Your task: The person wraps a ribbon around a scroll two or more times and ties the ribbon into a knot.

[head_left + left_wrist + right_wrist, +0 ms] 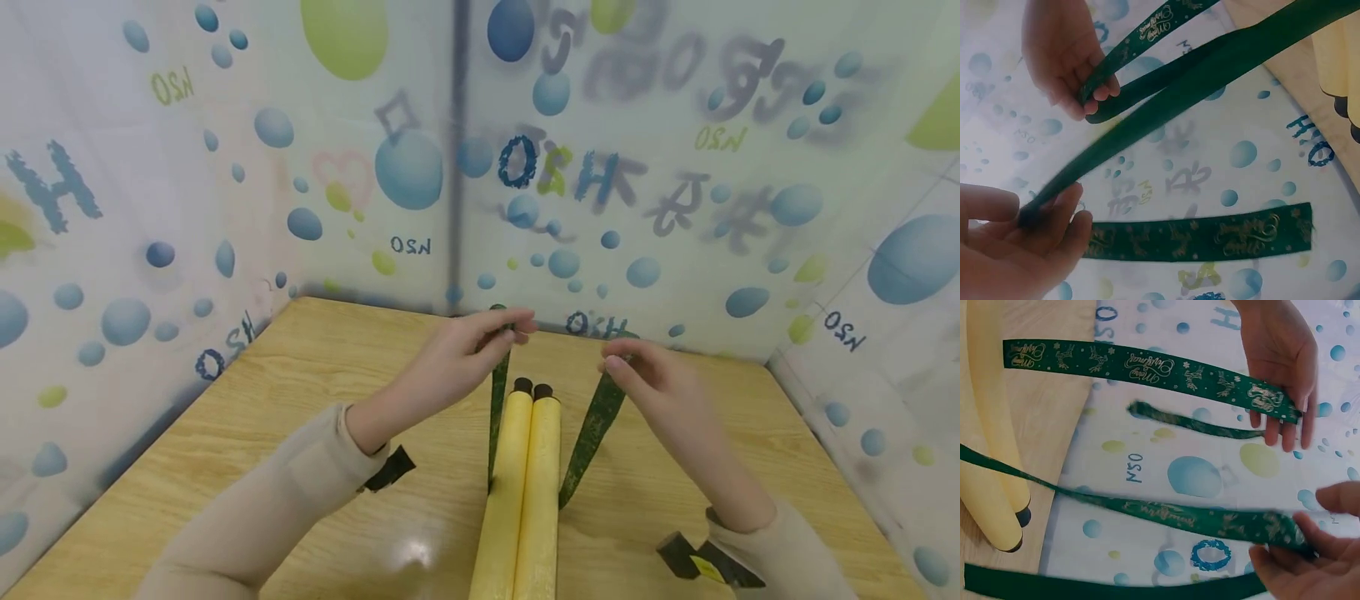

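Observation:
Two pale yellow tubes with black ends lie side by side, touching, on the table. A green ribbon printed with gold "Merry Christmas" lettering and reindeer comes out from both sides of the tubes; its part under them is hidden. My left hand pinches one ribbon length between thumb and fingers, and a loose tail hangs beyond the grip. Opposite it, my right hand holds the other length the same way. Both hands are raised above the tubes' black ends, apart from each other.
The wooden table runs to fabric walls printed with blue and green bubbles and letters. Black straps circle both wrists at the sleeve cuffs.

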A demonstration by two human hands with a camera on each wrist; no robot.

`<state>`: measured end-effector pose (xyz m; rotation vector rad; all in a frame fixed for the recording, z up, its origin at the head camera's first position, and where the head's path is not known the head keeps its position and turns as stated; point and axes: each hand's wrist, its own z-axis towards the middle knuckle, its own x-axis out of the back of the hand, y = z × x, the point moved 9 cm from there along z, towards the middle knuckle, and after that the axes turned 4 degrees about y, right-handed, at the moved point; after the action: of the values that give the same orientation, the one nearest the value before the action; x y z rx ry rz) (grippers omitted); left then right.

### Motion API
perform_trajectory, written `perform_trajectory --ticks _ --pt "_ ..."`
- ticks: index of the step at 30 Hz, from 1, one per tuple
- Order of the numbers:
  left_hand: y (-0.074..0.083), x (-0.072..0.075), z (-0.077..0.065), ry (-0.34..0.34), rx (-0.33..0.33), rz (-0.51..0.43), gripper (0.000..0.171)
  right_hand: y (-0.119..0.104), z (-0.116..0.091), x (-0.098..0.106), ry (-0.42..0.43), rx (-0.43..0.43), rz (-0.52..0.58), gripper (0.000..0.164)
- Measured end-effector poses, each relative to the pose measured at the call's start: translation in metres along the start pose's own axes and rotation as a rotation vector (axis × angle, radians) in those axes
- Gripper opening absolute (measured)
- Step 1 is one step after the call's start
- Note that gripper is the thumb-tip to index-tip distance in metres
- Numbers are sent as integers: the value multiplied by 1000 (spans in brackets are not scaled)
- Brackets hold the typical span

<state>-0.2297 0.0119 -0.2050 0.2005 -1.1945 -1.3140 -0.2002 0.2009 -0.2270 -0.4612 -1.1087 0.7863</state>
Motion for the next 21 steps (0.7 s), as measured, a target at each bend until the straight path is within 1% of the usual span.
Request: perform_trajectory --ticks 3,6,8,9,11,13,15,18,20,21 --pt "12 -7 6 -62 -119 2 36 2 2 -14 -103 -19 79 37" --pt "24 -16 9 -112 -241 14 38 3 2 -32 -214 -29 133 39" --pt "30 -22 11 -139 -300 0 40 3 1 -43 -274 -10 156 41" --pt "31 -24 11 -151 -316 -6 40 2 0 -48 -300 8 155 41" --pt "32 -30 11 -187 -328 -38 41 -2 -3 -57 -342 61 142 37" --pt "31 -37 11 -234 -311 -67 43 -7 -6 -64 -361 116 147 34" --pt "27 -44 10 -281 -292 -111 45 -12 -9 -70 -369 160 184 24" --pt "21 -52 9 -330 -263 -162 50 -18 -13 -74 -363 196 251 16" --pt "17 -55 8 -351 -247 -201 54 -21 -15 -75 -360 218 285 11" --pt "16 -56 7 -356 -241 -200 56 -22 -15 -75 -362 224 287 12"
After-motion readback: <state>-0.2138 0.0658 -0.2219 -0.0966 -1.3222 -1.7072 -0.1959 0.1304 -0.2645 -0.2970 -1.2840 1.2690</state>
